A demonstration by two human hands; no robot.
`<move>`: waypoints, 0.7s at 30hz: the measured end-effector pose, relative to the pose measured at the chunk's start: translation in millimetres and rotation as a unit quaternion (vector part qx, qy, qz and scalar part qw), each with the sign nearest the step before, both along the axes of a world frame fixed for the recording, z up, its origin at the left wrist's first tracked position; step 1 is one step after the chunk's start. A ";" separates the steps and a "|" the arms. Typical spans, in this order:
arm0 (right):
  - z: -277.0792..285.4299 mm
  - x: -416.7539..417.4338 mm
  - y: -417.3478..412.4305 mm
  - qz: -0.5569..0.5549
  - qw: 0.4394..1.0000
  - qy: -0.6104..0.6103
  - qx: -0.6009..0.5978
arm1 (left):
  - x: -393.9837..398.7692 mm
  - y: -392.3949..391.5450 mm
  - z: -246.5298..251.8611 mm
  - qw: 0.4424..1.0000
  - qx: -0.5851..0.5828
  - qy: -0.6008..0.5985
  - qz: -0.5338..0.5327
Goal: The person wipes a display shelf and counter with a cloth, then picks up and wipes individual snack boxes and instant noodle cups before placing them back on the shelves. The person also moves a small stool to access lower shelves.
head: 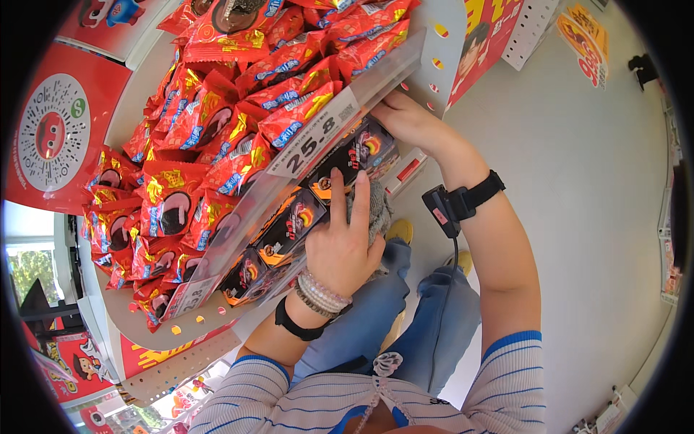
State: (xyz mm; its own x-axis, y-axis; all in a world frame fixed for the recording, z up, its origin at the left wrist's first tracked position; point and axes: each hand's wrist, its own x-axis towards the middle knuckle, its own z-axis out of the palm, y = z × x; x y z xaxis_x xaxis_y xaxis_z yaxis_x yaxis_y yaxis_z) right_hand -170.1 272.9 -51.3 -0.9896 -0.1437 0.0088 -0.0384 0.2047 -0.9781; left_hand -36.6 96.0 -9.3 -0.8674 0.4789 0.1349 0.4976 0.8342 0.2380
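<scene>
My left hand [342, 238], with bead bracelets at the wrist, reaches over a grey cloth [379, 209]. Two of its fingers are stretched out near the black and orange boxes [293, 225]; the cloth lies under the palm and fingers. My right hand [398, 116] reaches to the far end of the box row, its fingertips hidden at the display's side panel. The boxes stand on a shelf below a clear plastic front strip with price labels [312, 144]. Above them, red snack packets [176, 203] are heaped in a tray.
A white side panel with coloured spots [428, 49] rises beyond my right hand. A red sign with a round code [51, 133] stands at the left. A small red and white label holder [406, 172] juts from the lower shelf. Pale floor [585, 217] spreads to the right.
</scene>
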 end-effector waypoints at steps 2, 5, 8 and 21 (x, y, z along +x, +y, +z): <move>9.7 -8.0 -5.0 0.039 0.999 -0.007 0.023 | 0.4 -0.8 -0.2 1.000 -0.022 0.007 -0.010; 16.2 -24.5 1.1 0.120 0.989 0.028 0.077 | 0.7 -3.3 -5.0 0.998 -0.038 0.026 -0.031; 15.6 -33.9 -2.8 0.133 0.987 0.025 0.081 | -0.1 -7.3 -8.7 0.998 -0.031 0.027 -0.043; 6.8 -53.7 -19.5 0.131 0.989 0.021 0.058 | -4.6 -11.4 -11.7 0.998 -0.015 0.037 -0.053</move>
